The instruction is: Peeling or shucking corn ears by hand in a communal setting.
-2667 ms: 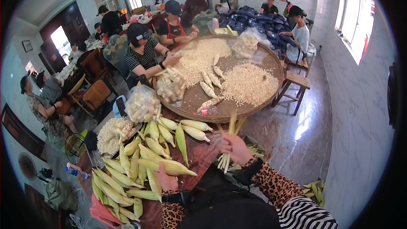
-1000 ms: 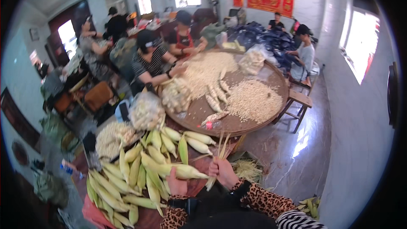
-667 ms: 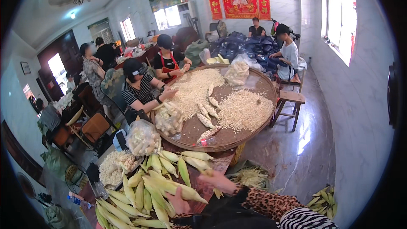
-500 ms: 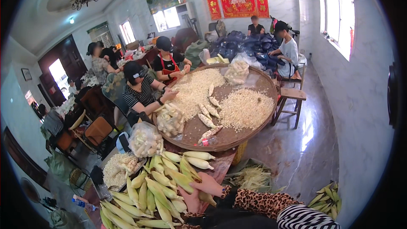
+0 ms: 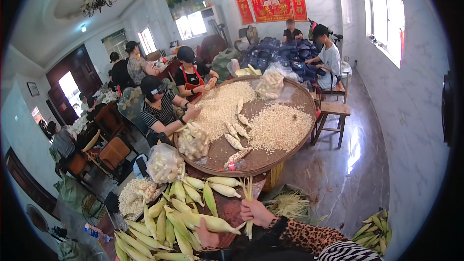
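Observation:
My right hand (image 5: pixel 257 212) is closed round a bunch of pale corn husk leaves (image 5: pixel 248 189), which stick up above and below the fist. To its left, my left hand (image 5: pixel 207 236) grips a partly husked ear of corn (image 5: pixel 212 223), whose narrow end points right. The ear lies over a heap of pale green ears of corn (image 5: pixel 145 236) on the reddish table (image 5: pixel 227 206). One green ear (image 5: pixel 210 199) rests just beyond my hands. Part of my left hand's grip is hidden.
Beyond the heap stands a large round tray (image 5: pixel 275 162) with loose kernels and several cobs. Bagged cobs (image 5: pixel 166 163) and a kernel pan (image 5: pixel 137 197) are at left. Husks (image 5: pixel 290 204) and more corn (image 5: pixel 372 232) lie at right. Two co-workers sit at the tray's far left.
My right hand has moved right and up, off the ear, with pale husk leaves in it. The ear in my left hand now lies more level and shows paler. Background people have shifted.

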{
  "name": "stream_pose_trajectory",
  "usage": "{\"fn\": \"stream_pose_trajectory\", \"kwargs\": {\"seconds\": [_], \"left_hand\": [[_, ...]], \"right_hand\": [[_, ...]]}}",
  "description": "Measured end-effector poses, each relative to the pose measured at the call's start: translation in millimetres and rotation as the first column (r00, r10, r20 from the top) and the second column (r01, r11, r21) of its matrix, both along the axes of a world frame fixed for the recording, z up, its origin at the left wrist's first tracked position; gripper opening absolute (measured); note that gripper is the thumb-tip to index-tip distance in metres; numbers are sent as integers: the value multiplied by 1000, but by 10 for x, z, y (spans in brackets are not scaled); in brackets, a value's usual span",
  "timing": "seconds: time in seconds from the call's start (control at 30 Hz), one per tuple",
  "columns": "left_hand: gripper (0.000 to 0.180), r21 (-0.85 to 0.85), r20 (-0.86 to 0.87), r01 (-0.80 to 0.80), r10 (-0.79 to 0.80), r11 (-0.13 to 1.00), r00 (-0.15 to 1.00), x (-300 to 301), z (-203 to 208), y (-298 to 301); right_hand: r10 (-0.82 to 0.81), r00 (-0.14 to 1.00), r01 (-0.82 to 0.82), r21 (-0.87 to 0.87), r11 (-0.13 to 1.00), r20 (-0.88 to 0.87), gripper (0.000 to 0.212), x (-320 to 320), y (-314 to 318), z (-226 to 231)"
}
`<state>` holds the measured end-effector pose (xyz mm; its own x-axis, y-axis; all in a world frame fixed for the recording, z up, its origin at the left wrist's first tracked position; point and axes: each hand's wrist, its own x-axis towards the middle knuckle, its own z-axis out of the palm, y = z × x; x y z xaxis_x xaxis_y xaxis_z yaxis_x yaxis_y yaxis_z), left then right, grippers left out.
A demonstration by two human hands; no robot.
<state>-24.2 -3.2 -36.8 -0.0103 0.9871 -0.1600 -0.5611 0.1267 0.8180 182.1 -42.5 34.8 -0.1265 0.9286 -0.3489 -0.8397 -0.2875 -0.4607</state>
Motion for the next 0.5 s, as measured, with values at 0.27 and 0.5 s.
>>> {"fn": "stream_pose_trajectory", "kwargs": {"seconds": [0.27, 0.5], "left_hand": [[51, -127, 343, -27, 69, 992, 937, -803, 65, 230], [51, -250, 150, -83, 124, 965, 981, -817, 143, -162]], "right_hand": [[-316, 949, 317, -45, 948, 11, 24, 1071, -692, -358], [-532, 812, 583, -317, 748, 239, 15, 1819, -1174, -1175]]}}
